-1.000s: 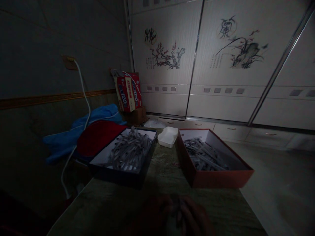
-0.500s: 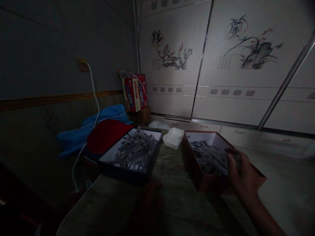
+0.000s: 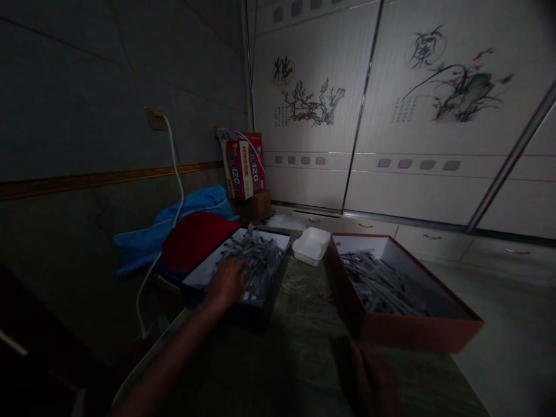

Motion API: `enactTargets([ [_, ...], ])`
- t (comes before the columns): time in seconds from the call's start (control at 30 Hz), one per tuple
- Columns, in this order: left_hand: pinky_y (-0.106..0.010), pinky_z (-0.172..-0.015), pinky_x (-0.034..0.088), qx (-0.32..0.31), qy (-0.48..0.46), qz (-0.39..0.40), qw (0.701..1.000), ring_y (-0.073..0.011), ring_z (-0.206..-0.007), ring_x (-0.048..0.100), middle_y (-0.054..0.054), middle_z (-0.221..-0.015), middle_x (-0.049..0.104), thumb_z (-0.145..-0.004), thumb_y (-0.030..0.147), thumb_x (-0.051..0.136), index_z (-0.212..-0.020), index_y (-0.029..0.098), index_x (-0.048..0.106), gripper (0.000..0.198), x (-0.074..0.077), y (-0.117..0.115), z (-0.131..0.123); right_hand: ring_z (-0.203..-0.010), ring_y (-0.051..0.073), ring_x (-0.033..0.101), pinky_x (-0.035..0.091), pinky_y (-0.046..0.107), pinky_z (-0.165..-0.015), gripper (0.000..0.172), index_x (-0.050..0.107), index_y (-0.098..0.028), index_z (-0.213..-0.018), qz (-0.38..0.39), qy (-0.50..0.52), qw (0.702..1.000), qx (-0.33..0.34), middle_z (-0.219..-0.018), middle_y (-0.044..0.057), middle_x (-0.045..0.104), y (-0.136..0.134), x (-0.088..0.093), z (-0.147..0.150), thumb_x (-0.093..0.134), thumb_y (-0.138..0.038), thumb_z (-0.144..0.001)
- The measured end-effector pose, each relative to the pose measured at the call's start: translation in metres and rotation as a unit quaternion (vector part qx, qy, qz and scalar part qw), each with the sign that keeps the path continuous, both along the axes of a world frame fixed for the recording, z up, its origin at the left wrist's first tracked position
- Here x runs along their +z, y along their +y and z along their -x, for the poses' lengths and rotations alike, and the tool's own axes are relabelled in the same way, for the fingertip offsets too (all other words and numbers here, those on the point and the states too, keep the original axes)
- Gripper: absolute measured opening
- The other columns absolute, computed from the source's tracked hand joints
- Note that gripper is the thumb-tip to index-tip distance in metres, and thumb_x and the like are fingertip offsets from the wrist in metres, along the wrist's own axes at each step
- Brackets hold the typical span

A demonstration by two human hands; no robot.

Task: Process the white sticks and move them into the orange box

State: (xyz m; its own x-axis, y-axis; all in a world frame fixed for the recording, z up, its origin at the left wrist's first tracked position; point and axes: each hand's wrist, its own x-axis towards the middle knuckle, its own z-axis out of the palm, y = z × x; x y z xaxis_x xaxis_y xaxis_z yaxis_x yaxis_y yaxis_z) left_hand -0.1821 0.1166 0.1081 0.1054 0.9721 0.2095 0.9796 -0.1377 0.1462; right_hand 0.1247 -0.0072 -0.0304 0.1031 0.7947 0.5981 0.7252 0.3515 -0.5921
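My left hand [image 3: 228, 282] reaches over the near side of a dark blue box [image 3: 197, 278], its fingertips at a heap of slim translucent pen-like sticks [image 3: 260, 263] with dark ends. Blur and shadow hide how its fingers are set. Low in front of the table, my right hand [image 3: 369, 370] is a dim smear, and whether it holds anything does not show. To the right stands an open red-brown box [image 3: 417, 333], with more slim sticks [image 3: 377, 281] lying in it. Between the two boxes sits a small white plastic tray [image 3: 311, 246].
A round red item [image 3: 197, 237] and blue fabric [image 3: 191, 208] lie left of the blue box. A white cable [image 3: 174, 150] hangs from the wall socket [image 3: 155, 118]. Behind are a red printed carton [image 3: 244, 165] and sliding cabinet doors [image 3: 304, 179]. The light is dim.
My right hand has left the red-brown box and come down to the table's front. My left hand has moved up and forward from the table's front into the blue box.
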Motion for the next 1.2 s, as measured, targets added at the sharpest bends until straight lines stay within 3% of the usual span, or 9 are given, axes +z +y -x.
enactTargets([
  [0.13,-0.035,-0.082,0.044,0.030,0.051,0.096,0.994,-0.0271,-0.098,0.061,-0.014,-0.100,0.068,-0.078,0.008,0.052,-0.090,0.016,0.067,0.021,0.001,0.046,0.025,-0.086,0.021,0.069,0.055,0.028,-0.073,0.043,0.067,-0.025,-0.097,0.033,-0.032,0.998,0.053,-0.093,0.008,0.073,0.004,-0.006,0.001,0.032,-0.048,-0.093],
  [0.23,-0.038,-0.079,0.047,0.059,0.076,0.150,0.984,-0.0241,-0.094,0.063,-0.011,-0.100,0.068,-0.082,0.019,0.056,-0.089,0.015,0.065,0.012,-0.006,0.061,0.033,-0.084,0.020,0.069,0.054,0.028,-0.073,0.045,0.067,-0.022,-0.094,0.040,-0.022,0.998,0.037,-0.091,0.009,0.072,0.002,0.000,0.005,0.029,-0.046,-0.094],
  [0.33,-0.041,-0.081,0.049,0.075,0.090,0.183,0.976,-0.0205,-0.093,0.062,-0.007,-0.104,0.065,-0.085,0.031,0.056,-0.099,0.015,0.061,0.022,-0.012,0.068,0.035,-0.077,0.019,0.069,0.053,0.026,-0.067,0.045,0.066,-0.022,-0.086,0.049,-0.025,0.998,0.029,-0.083,0.009,0.072,0.002,0.005,0.009,0.028,-0.044,-0.095],
  [0.43,-0.042,-0.082,0.049,0.077,0.095,0.194,0.973,-0.0207,-0.096,0.061,-0.007,-0.108,0.063,-0.085,0.032,0.056,-0.103,0.016,0.060,0.025,-0.015,0.069,0.037,-0.068,0.018,0.068,0.052,0.024,-0.060,0.047,0.066,-0.023,-0.083,0.016,-0.051,0.998,0.031,-0.075,0.007,0.071,0.003,0.006,0.008,0.026,-0.044,-0.096],
  [0.53,-0.042,-0.083,0.049,0.079,0.097,0.194,0.973,-0.0212,-0.097,0.060,-0.007,-0.109,0.062,-0.085,0.030,0.056,-0.104,0.016,0.059,0.024,-0.015,0.065,0.040,-0.070,0.019,0.069,0.053,0.025,-0.062,0.050,0.067,-0.021,-0.088,-0.020,-0.062,0.997,0.031,-0.079,0.009,0.072,0.005,0.003,0.007,0.025,-0.047,-0.095],
  [0.73,-0.043,-0.083,0.049,0.057,0.076,0.199,0.975,-0.0214,-0.098,0.060,-0.007,-0.110,0.062,-0.086,0.030,0.055,-0.106,0.016,0.058,0.025,-0.014,0.056,0.040,-0.072,0.019,0.067,0.050,0.026,-0.065,0.038,0.064,-0.022,-0.086,0.090,-0.005,0.995,0.039,-0.080,0.007,0.070,0.008,-0.004,0.009,0.031,-0.040,-0.095],
  [0.93,-0.042,-0.082,0.049,0.073,0.055,0.217,0.972,-0.0217,-0.098,0.059,-0.007,-0.112,0.060,-0.085,0.029,0.057,-0.108,0.017,0.057,0.026,-0.012,0.062,0.031,-0.075,0.020,0.067,0.049,0.027,-0.067,0.040,0.063,-0.021,-0.088,0.074,0.005,0.997,0.035,-0.082,0.009,0.069,0.008,-0.008,0.008,0.030,-0.042,-0.095],
  [1.1,-0.036,-0.074,0.050,0.090,-0.004,0.214,0.973,-0.0223,-0.088,0.063,-0.007,-0.094,0.066,-0.075,0.025,0.066,-0.091,0.014,0.063,0.019,-0.001,0.061,0.036,-0.071,0.019,0.067,0.050,0.026,-0.063,0.039,0.064,-0.021,-0.085,0.071,-0.048,0.995,0.047,-0.079,0.009,0.070,0.008,-0.005,0.006,0.030,-0.038,-0.095],
  [1.2,-0.026,-0.063,0.047,0.060,-0.070,0.183,0.979,-0.0231,-0.082,0.064,-0.005,-0.081,0.068,-0.068,0.022,0.066,-0.087,0.017,0.064,0.020,0.011,0.040,0.038,-0.071,0.020,0.068,0.051,0.026,-0.061,0.042,0.064,-0.021,-0.083,0.044,-0.066,0.996,0.046,-0.079,0.010,0.071,0.007,-0.003,0.006,0.029,-0.040,-0.095],
])
